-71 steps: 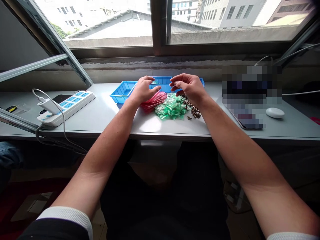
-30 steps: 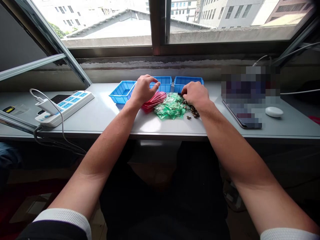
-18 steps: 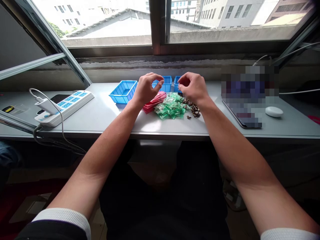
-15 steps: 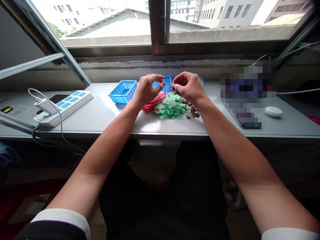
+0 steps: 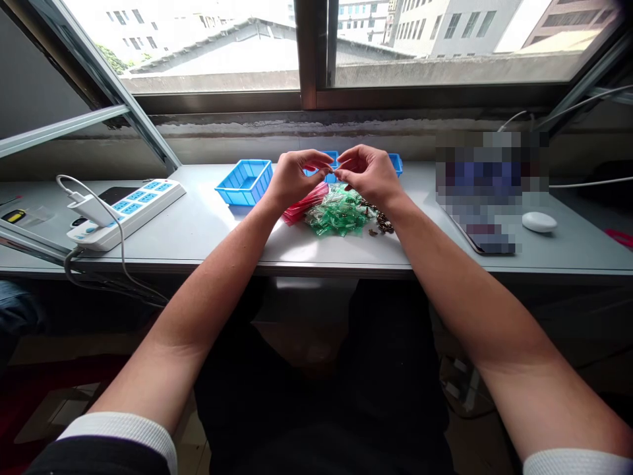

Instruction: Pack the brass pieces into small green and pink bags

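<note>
Head view. My left hand (image 5: 295,177) and right hand (image 5: 370,175) meet at upper centre of the frame, fingers (image 5: 321,161) pinched shut tip to tip. Whatever is nipped between them is too small to make out.

Just below, on the counter (image 5: 208,231), from left to right: red bags (image 5: 301,204), green bags (image 5: 339,214), dark bits (image 5: 382,223).

Risks, my guess:
- The pinch is tip-only, so anything tiny in it could slip, drop into the green bags and get lost.
- My right wrist hangs close over the dark bits. A low sweep could scatter them toward the counter's near edge.
- The bags look slick, so a nudge may slide the pile.

Counts:
- Hands: two.
- Blue trays: three, left tray (image 5: 241,191), middle tray (image 5: 330,156) mostly hidden, right tray (image 5: 395,163).
- Red pile: one.
- Green pile: one.
- Bags and dark bits: too many to count.
- Power strip (image 5: 131,208): one.
- Charger (image 5: 88,208): one.
- Mouse (image 5: 539,221): one.
</note>
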`<state>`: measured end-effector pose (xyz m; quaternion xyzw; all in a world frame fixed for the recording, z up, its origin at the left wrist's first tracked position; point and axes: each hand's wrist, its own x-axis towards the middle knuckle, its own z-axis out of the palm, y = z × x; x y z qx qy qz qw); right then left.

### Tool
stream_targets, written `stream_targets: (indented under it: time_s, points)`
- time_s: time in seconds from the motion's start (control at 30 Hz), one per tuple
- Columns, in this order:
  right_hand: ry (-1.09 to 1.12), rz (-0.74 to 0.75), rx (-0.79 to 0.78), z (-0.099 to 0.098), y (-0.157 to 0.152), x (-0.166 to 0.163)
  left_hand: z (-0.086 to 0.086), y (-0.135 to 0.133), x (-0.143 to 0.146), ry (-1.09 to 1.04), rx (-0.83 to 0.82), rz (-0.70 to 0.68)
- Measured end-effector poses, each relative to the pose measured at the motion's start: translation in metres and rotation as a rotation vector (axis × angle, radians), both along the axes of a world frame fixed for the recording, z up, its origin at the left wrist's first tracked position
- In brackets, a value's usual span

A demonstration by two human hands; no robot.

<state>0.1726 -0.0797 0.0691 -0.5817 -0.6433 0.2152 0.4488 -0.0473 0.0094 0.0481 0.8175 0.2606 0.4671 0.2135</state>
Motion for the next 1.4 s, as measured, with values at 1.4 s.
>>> stream_targets:
  time_s: [1.4]
  points:
    - [-0.061, 0.003, 0.091, 0.005, -0.008, -0.007, 0.003, -0.004, -0.001, -0.022, -0.023, -0.007]
